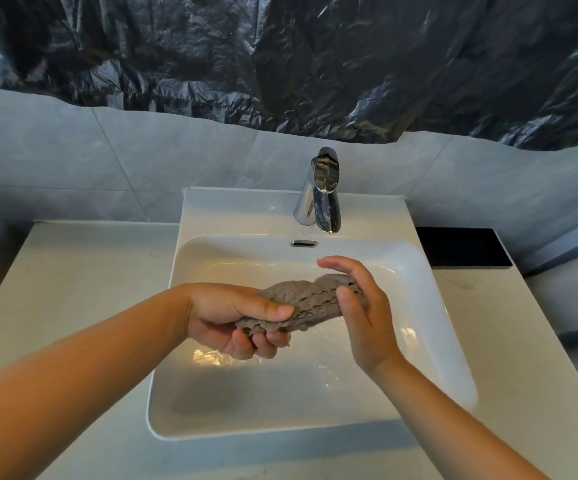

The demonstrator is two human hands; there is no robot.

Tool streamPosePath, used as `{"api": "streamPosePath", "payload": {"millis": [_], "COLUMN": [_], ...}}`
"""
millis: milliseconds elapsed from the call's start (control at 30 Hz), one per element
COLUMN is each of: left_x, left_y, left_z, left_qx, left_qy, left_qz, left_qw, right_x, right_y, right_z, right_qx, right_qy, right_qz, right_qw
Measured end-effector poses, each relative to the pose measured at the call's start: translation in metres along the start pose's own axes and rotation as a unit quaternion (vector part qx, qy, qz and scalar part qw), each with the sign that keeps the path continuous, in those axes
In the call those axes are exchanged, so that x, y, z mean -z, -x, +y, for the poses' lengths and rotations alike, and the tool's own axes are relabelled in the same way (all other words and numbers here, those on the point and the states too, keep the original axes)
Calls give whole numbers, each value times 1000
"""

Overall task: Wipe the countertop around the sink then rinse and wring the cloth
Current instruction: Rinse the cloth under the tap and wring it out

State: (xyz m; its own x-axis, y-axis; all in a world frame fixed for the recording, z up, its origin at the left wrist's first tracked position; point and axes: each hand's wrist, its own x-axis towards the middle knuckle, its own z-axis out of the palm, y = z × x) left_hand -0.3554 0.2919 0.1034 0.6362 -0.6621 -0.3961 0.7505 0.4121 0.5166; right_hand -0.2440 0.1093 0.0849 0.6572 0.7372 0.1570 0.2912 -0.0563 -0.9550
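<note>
- The crumpled grey terry cloth [306,299] is bunched above the white rectangular sink basin [447,358], probably so drips land inside.
- The left hand [232,320] curls tightly round one end. The right hand [360,306] pinches the other end under its thumb, fingers loosely extended, apparently set to wring.
- Shallow water lies in the basin, and the chrome tap [322,199] behind shows no visible stream.
- The pale stone countertop [72,289] flanks the sink, and nothing obstructs the hands.
</note>
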Motion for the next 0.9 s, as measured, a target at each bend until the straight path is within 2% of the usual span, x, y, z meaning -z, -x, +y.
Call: {"api": "streamPosePath", "payload": {"millis": [100,167,233,333,467,567,667,700,733,767,800,833,867,900], "left_x": [-6,-15,-25,-33,-33,-30,-26,-24,-23,-22,-21,-20,-21,-20], "left_y": [-2,-2,-3,-9,-18,-24,-31,-32,-31,-28,-24,-19,-14,-9], "left_z": [4,9,14,16,6,-2,-9,-10,-10,-8,-5,-2,0,1], "left_qx": [42,69,73,49,67,71,13,-10,-27,-45,-66,-82,-91,-95], "left_qy": [-47,-117,-206,-354,-540,-648,-700,-698,-673,-619,-532,-415,-293,-190], "left_qz": [-10,63,181,323,438,466,470,474,480,483,471,437,383,321], "left_qw": [998,989,959,876,716,598,537,537,562,618,701,794,871,923], "right_x": [-18,-21,-20,-24,-32,-30,-20,-16,-11,-7,-3,2,6,10], "right_y": [-9,-16,-21,-24,-27,-37,-50,-52,-55,-55,-52,-46,-37,-25], "right_z": [-9,-9,-3,6,8,4,-2,-5,-6,-8,-9,-11,-12,-12], "right_qx": [41,56,30,-88,-209,-303,-382,-390,-378,-341,-289,-233,-186,-138], "right_qy": [-10,23,45,61,69,95,131,140,153,171,182,172,137,102], "right_qz": [72,72,46,27,-38,-93,-190,-201,-194,-177,-158,-134,-110,-85], "right_qw": [997,996,997,994,975,944,895,888,892,907,926,948,967,981]}}
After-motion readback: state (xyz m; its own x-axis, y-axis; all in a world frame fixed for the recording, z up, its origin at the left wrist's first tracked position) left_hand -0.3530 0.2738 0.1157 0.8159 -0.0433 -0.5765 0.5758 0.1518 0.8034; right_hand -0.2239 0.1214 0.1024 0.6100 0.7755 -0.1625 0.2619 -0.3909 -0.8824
